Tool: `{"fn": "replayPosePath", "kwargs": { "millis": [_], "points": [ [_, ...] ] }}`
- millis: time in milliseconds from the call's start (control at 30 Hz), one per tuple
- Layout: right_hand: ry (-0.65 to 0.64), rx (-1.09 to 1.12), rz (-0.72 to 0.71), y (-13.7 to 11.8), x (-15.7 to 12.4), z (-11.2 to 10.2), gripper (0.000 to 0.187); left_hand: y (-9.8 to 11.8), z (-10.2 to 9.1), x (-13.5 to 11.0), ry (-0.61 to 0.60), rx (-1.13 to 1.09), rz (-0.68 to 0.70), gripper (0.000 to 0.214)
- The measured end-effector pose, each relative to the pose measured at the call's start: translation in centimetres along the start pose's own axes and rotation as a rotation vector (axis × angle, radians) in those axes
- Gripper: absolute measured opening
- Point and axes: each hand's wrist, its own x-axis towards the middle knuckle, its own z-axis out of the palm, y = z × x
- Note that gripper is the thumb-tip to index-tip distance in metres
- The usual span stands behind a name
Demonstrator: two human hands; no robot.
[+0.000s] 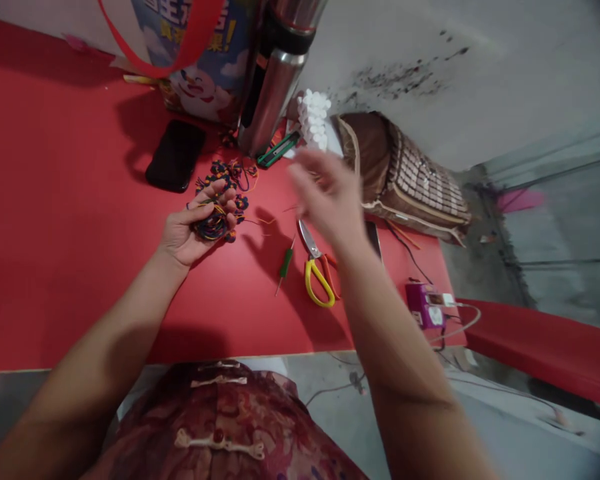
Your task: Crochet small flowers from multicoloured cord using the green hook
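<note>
My left hand (183, 237) rests palm up on the red table, its fingers curled round a bundle of dark multicoloured cords (211, 225). Around those fingers lie more knotted cords with orange and blue bits (220, 172), and a loose thread trails to the right. My right hand (333, 197) is raised over the table, smeared by motion, so whether its fingers hold anything is unclear. Below it lie scissors (319, 285) with one yellow and one orange handle, blades apart. Left of them is a thin metal tool with a green handle (286, 263).
Behind the cords stand a steel thermos (275, 90) and a printed bag (200, 87) with a red strap. A black phone (176, 157), green utility knife (279, 150) and white round pieces (315, 119) lie nearby. At right are a brown checked cloth bundle (425, 180) and a purple box (423, 307) with cables.
</note>
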Motion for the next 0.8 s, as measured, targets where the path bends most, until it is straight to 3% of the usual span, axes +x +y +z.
{"fn": "replayPosePath", "kwargs": {
  "millis": [67, 100, 200, 333, 433, 533, 567, 600, 667, 733, 800],
  "points": [
    [-0.353, 0.32, 0.071, -2.4, -2.6, 3.4, 0.048, 0.0, 0.0, 0.0, 0.007, 0.019, 0.002, 0.049],
    [-0.455, 0.435, 0.103, -3.2, -3.5, 4.8, 0.054, 0.1, 0.1, 0.0, 0.008, 0.024, 0.001, 0.049],
    [-0.528, 0.51, 0.207, -3.9, -4.5, 6.4, 0.051, 0.4, 0.3, 0.0, -0.015, -0.012, 0.0, 0.048],
    [-0.453, 0.484, 0.159, -2.7, -2.1, 3.1, 0.036, 0.6, 0.7, 0.0, 0.001, -0.075, 0.013, 0.041],
    [-0.125, 0.293, 0.147, -0.3, 1.6, -1.0, 0.023, 0.7, 0.9, -0.1, 0.01, -0.093, 0.013, 0.036],
    [0.225, -0.166, 0.258, 2.9, 4.7, -4.6, 0.019, 0.7, 0.9, -0.1, 0.018, -0.096, 0.02, 0.034],
    [0.259, -0.318, 0.247, 3.6, 5.2, -5.2, 0.014, 0.6, 0.8, -0.1, 0.017, -0.098, 0.022, 0.035],
    [0.263, -0.414, 0.223, 4.1, 5.3, -5.5, 0.011, 0.6, 0.8, -0.1, 0.013, -0.099, 0.022, 0.038],
    [0.22, -0.339, 0.123, 3.8, 4.2, -4.4, 0.008, 0.4, 0.6, 0.0, -0.004, -0.093, 0.012, 0.043],
    [0.102, 0.016, 0.074, 1.9, 2.0, -1.6, 0.022, 0.2, 0.5, 0.0, -0.016, -0.066, 0.009, 0.048],
    [-0.218, 0.376, 0.167, -0.7, -0.5, 2.0, 0.05, 0.1, 0.5, 0.0, -0.007, -0.021, 0.016, 0.053]
  ]
}}
